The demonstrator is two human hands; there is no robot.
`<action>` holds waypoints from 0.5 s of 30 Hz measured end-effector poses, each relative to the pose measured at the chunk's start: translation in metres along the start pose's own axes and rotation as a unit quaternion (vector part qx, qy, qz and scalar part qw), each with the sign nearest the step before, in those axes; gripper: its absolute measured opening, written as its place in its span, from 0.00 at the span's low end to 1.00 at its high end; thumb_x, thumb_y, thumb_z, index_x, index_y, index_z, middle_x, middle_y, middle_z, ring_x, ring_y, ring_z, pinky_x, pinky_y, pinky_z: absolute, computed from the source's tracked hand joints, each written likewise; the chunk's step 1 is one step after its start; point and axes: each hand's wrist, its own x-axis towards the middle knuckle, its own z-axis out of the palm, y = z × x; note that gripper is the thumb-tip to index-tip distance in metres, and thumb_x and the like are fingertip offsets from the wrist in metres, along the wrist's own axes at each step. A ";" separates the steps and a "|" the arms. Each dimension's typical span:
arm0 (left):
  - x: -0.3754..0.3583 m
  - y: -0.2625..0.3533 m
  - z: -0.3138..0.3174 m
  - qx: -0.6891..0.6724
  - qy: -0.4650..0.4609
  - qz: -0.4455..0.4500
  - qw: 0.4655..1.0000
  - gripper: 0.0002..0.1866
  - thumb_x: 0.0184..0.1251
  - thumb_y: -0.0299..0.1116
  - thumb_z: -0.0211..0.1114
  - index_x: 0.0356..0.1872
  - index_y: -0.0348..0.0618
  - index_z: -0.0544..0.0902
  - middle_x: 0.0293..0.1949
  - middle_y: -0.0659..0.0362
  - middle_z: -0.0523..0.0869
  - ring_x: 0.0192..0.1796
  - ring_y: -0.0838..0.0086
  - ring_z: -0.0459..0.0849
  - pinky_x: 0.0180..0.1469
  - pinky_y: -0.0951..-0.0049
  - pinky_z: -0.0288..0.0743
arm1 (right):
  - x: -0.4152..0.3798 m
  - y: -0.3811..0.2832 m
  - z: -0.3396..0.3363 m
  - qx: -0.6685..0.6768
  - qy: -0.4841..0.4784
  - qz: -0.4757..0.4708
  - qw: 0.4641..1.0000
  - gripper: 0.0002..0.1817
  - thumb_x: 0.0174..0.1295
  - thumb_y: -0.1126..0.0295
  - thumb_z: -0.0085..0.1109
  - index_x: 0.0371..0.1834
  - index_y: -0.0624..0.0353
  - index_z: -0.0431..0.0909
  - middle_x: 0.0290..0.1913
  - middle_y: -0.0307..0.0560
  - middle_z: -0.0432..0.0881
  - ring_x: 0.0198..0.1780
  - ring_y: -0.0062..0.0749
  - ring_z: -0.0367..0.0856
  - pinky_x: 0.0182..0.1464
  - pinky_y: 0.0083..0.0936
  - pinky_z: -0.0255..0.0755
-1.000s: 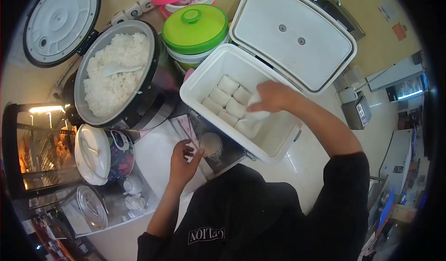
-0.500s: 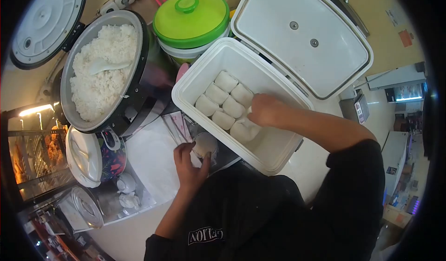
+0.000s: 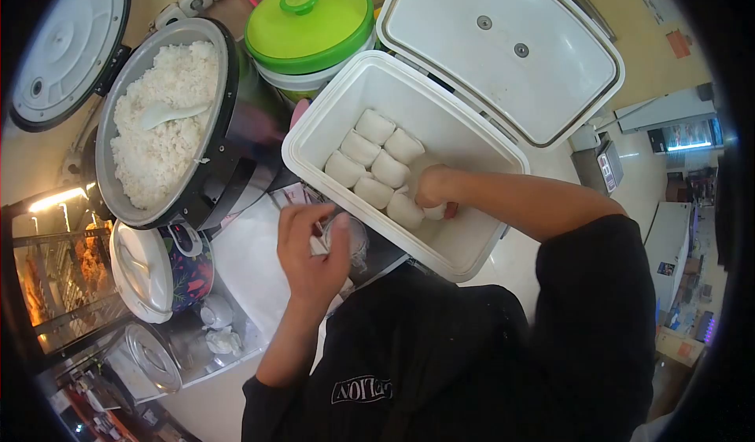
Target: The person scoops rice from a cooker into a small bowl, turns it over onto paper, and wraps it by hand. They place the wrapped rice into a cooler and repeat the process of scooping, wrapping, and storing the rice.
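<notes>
Far left: display case (image 3: 63, 273), lit inside, food behind its glass. Above it, round lid (image 3: 72, 49), raised, hinged to the rice cooker.
Glass lid (image 3: 153, 357), with metal rim, at the near edge of the surface (image 3: 197, 359). Beside it, pot (image 3: 191, 275), flower-patterned, white lid on.
Rice cooker (image 3: 237, 119), open, tilted in view; contains rice (image 3: 157, 163), with one white spoon (image 3: 169, 116) lying on top.
White cup (image 3: 216, 311); crumpled wrap (image 3: 224, 340) just beside it.
Paper sheets (image 3: 248, 257), white, spread flat.
Left hand (image 3: 311, 249), above the sheets' right side: fingers bent, thumb apart; cannot tell whether anything is held. Tub (image 3: 311, 29), green lid on, farther back. Clear glass (image 3: 357, 241), just beyond the thumb, partly hidden.
Cooler box (image 3: 450, 137), white, open. Inside, packets (image 3: 389, 169), white, rounded, seven plainly visible, packed side by side toward its left.
Right hand (image 3: 436, 190), inside the box, grasping a further white packet (image 3: 432, 211) beside the nearest of the row.
Cooler lid (image 3: 503, 49), swung back, pale inner face showing two round fittings.
</notes>
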 end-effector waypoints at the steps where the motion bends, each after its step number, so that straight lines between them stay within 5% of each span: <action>1: -0.016 -0.012 -0.004 0.011 -0.001 -0.046 0.999 0.10 0.60 0.25 0.74 0.42 0.38 0.85 0.38 0.55 0.82 0.34 0.70 0.78 0.36 0.71 0.71 | -0.005 0.001 0.002 0.041 0.017 0.014 0.999 0.24 0.64 0.63 0.64 0.58 0.69 0.79 0.46 0.55 0.88 0.37 0.45 0.91 0.32 0.37 0.88; 3: -0.047 -0.035 -0.007 0.034 -0.002 -0.136 0.990 0.11 0.60 0.25 0.74 0.43 0.39 0.85 0.39 0.55 0.82 0.33 0.71 0.78 0.36 0.72 0.71 | -0.016 0.004 0.007 0.165 0.086 0.012 0.982 0.33 0.66 0.60 0.64 0.65 0.77 0.67 0.54 0.62 0.83 0.34 0.46 0.91 0.31 0.31 0.88; 7: -0.060 -0.025 0.001 0.009 0.003 -0.068 0.998 0.10 0.60 0.26 0.74 0.42 0.40 0.84 0.39 0.55 0.82 0.35 0.66 0.78 0.37 0.69 0.71 | -0.015 0.011 0.005 0.340 0.129 -0.078 0.928 0.48 0.66 0.57 0.66 0.72 0.82 0.47 0.59 0.72 0.78 0.33 0.46 0.90 0.30 0.28 0.88; 11: 0.008 0.016 0.013 0.030 -0.045 0.178 0.983 0.10 0.60 0.30 0.74 0.40 0.40 0.83 0.41 0.53 0.82 0.40 0.57 0.81 0.42 0.59 0.74 | -0.014 0.014 0.009 0.185 0.193 -0.119 0.956 0.37 0.60 0.65 0.64 0.66 0.82 0.62 0.53 0.68 0.83 0.36 0.48 0.91 0.30 0.32 0.87; 15: 0.055 0.041 0.044 0.143 -0.336 0.130 0.922 0.13 0.62 0.33 0.71 0.45 0.38 0.85 0.44 0.50 0.84 0.47 0.57 0.83 0.48 0.57 0.77 | -0.092 0.039 -0.047 0.102 0.134 -0.165 0.972 0.37 0.59 0.58 0.67 0.59 0.81 0.66 0.48 0.70 0.83 0.41 0.50 0.89 0.36 0.37 0.85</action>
